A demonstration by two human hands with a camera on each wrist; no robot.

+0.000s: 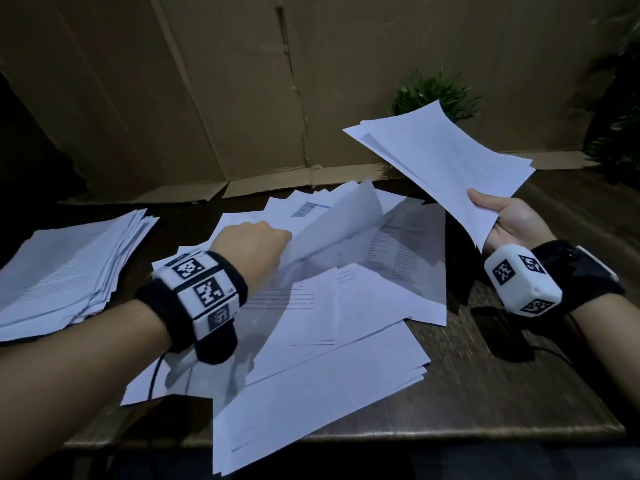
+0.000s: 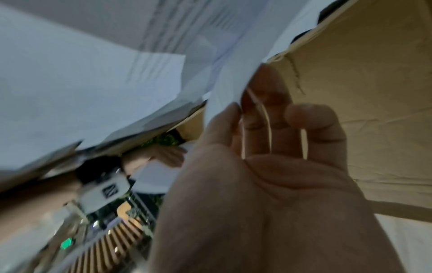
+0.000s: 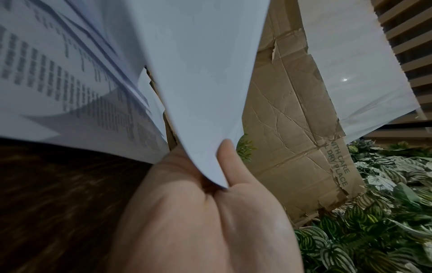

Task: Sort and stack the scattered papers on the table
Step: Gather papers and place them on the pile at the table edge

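Scattered white printed papers (image 1: 332, 327) cover the middle of the dark wooden table (image 1: 491, 386). My left hand (image 1: 258, 242) pinches the edge of one sheet (image 1: 341, 220) and lifts it off the pile; the same sheet (image 2: 230, 85) shows between thumb and fingers in the left wrist view. My right hand (image 1: 505, 220) holds a small bundle of papers (image 1: 446, 164) in the air at the right, thumb on top. In the right wrist view the bundle (image 3: 198, 73) rises from that grip. A stacked pile of papers (image 1: 72, 271) lies at the table's left.
A large flattened cardboard sheet (image 1: 277, 84) stands behind the table as a backdrop. A small green plant (image 1: 433, 95) sits at the back right, and more foliage (image 3: 378, 212) is beyond the table's right side. The near table edge (image 1: 485, 433) runs along the bottom.
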